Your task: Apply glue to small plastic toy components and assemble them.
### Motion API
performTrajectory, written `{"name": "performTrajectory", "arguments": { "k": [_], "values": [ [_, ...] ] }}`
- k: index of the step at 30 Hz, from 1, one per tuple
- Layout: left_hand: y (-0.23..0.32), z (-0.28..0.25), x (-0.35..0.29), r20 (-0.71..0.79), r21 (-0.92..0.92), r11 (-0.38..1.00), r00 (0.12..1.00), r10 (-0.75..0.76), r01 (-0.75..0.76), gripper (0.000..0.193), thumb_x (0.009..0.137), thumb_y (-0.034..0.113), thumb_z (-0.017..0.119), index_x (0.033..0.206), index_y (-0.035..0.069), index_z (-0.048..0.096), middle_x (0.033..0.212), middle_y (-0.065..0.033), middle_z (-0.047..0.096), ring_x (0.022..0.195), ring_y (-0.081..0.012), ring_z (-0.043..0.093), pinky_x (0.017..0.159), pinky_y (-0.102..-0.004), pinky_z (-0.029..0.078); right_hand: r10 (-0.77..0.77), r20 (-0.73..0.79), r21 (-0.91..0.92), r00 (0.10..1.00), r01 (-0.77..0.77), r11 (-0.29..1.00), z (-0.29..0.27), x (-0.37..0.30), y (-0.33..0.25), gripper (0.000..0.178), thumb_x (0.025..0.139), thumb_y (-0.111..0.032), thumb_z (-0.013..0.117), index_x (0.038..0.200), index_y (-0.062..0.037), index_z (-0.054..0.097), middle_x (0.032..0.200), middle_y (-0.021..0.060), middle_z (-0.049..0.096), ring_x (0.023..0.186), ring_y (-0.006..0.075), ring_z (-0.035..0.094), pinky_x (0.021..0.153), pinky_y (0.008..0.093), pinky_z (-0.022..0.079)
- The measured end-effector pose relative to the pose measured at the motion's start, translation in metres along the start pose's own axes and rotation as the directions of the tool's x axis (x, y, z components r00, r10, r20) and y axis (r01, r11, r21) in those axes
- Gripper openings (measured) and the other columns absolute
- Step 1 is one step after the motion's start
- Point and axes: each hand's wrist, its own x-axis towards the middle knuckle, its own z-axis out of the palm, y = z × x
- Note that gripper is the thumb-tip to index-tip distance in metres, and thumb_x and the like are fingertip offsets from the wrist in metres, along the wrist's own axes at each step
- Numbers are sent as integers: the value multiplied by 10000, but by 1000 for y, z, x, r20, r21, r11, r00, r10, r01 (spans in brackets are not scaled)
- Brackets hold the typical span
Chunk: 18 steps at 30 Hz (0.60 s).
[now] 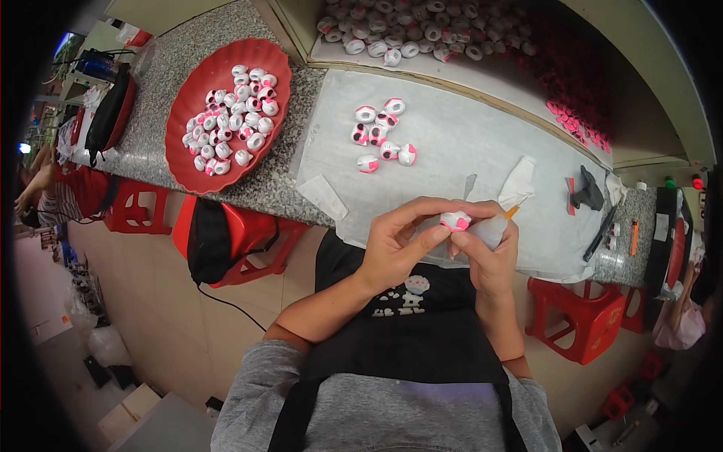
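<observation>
There are two hands (395,245), one held piece (454,221), eight sheet-top pieces (378,135) and one red tray (178,143).

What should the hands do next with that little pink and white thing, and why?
Maybe gently press the pink patch with the right thumb. The left hand and right hand both hold the little piece, that thumb is close to the patch, and the bottle tucked in the right hand has its orange tip pointing away.

Blk bag (208,245) on red stool (247,232), R-side stool (584,320), tiled flr (169,301)
</observation>
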Motion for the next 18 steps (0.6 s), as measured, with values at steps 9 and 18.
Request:
{"name": "performTrajectory", "arguments": {
  "k": [9,18],
  "values": [
    [-1,-1,4,4,-33,999,1000,-2,3,240,761,16,494,994,-37,477,971,-110,510,808,-133,488,672,-246,420,29,57,83,998,-33,996,-6,3,-2,242,649,22,584,884,22,525,666,66,535,510,101,488,435,198,392],
    [0,-5,6,21,-61,991,993,-117,118,196,741,24,525,930,-23,499,958,-124,510,876,-169,494,754,-292,399,60,73,120,996,-68,990,-6,4,-6,236,636,33,592,859,27,515,663,94,542,522,125,512,436,207,410]
  ]
}}
